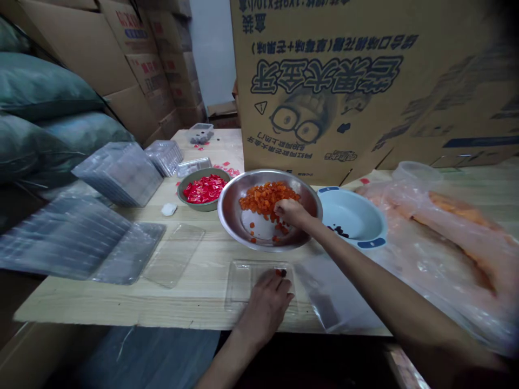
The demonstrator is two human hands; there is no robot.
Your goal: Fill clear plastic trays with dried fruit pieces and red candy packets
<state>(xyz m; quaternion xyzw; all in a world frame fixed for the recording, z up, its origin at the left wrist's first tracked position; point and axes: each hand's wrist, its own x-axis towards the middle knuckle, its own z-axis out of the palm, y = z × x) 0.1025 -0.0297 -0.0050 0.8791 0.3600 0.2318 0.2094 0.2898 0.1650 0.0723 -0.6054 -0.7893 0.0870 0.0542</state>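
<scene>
My right hand (291, 212) reaches into a steel bowl (235, 216) of small orange pieces (263, 197), with its fingers curled closed among them. My left hand (265, 305) lies flat, fingers stretched out, on a clear plastic tray (243, 281) near the table's front edge. A small red and dark piece (280, 273) sits in that tray just beyond my fingertips.
A green bowl of red pieces (204, 189) stands left of the steel bowl. A pale blue bowl (357, 219) with a few dark bits stands to its right. Stacks of clear trays (117, 173) lie at the left, a plastic bag (446, 237) at the right, a big carton (365, 81) behind.
</scene>
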